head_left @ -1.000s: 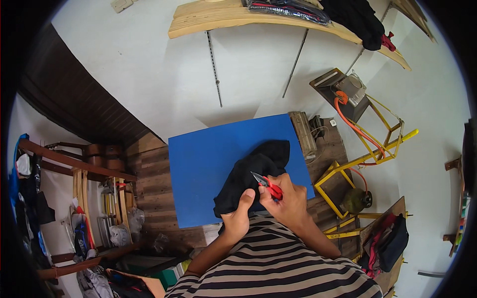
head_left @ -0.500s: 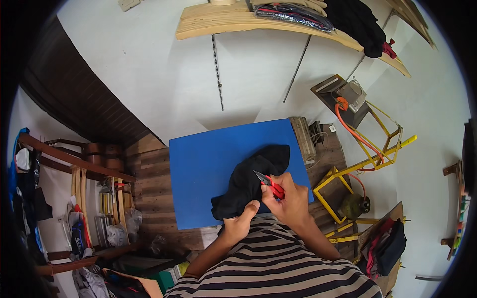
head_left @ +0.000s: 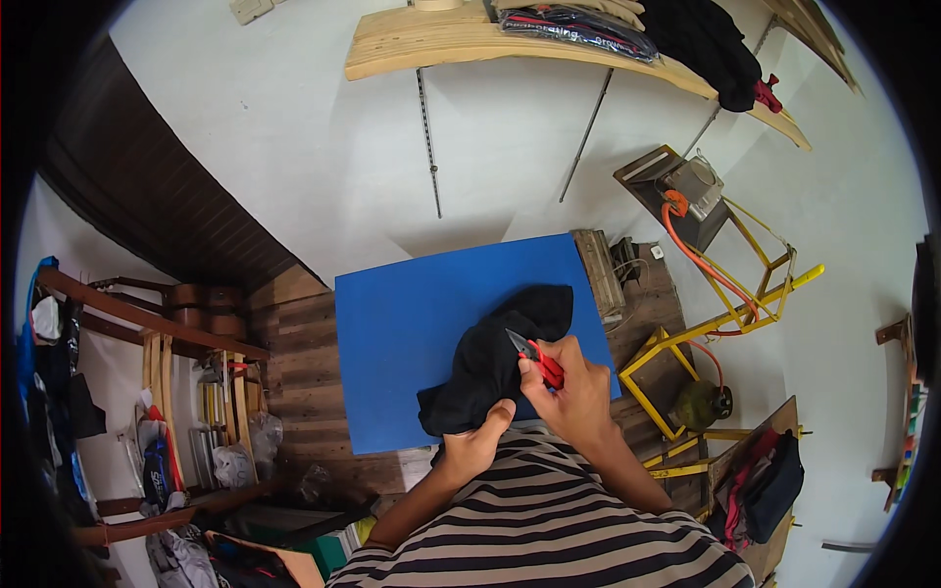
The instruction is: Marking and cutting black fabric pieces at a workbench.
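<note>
A bunched black cloth, perhaps a garment, lies across the right half of a blue tabletop. My left hand grips its near edge, thumb on top and the other fingers hidden beneath. Red-handled thread snips are in my right hand, the handles pinched between thumb and fingers. Their pointed dark blades reach up and left over the middle of the cloth. Whether the blades touch the fabric I cannot tell.
A wooden bench stands against the table's right side. Beyond it are a yellow metal frame with an orange hose and a round green tank. Shelving full of goods is on the left; a wooden shelf hangs above.
The snips in my right hand have shifted slightly right, and their blades have turned a little. My left hand keeps its hold on the cloth, nearly unmoved.
</note>
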Action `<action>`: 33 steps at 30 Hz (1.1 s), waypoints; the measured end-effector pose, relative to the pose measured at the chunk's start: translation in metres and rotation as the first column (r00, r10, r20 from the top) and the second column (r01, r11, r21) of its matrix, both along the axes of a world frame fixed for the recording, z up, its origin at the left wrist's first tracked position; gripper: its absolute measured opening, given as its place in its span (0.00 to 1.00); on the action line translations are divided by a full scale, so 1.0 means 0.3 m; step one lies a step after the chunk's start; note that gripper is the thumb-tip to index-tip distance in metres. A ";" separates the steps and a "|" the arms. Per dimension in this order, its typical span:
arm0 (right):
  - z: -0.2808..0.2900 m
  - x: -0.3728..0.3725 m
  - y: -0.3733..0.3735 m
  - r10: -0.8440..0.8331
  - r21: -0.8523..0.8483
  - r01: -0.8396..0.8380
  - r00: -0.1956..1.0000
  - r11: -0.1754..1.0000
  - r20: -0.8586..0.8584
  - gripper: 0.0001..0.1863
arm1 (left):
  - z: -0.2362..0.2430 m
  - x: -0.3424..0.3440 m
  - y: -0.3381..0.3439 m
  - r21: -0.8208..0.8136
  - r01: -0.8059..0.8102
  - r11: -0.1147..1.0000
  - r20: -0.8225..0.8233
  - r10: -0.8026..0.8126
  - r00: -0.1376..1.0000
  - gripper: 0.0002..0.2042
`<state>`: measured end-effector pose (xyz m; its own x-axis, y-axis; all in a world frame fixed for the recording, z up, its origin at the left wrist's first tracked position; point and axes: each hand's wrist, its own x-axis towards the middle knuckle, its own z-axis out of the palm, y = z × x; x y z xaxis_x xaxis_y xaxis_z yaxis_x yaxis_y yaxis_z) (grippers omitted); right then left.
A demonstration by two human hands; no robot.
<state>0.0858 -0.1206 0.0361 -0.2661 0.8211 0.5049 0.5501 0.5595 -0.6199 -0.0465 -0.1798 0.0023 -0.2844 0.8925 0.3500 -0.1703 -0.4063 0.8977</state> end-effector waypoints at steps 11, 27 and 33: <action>-0.004 -0.001 -0.003 0.002 -0.005 -0.002 0.999 1.000 -0.034 0.16 | -0.032 -0.009 0.000 0.033 0.013 0.999 -0.222 -0.005 0.975 0.20; 0.003 0.010 0.005 0.028 -0.229 -0.072 0.982 0.971 -0.189 0.11 | -0.030 -0.047 0.034 0.180 -0.008 0.984 -0.388 0.079 0.918 0.18; 0.042 0.065 0.063 -0.059 -0.418 -0.220 0.827 0.881 -0.559 0.14 | -0.043 -0.101 0.008 -0.086 0.145 0.986 0.323 -0.110 0.940 0.15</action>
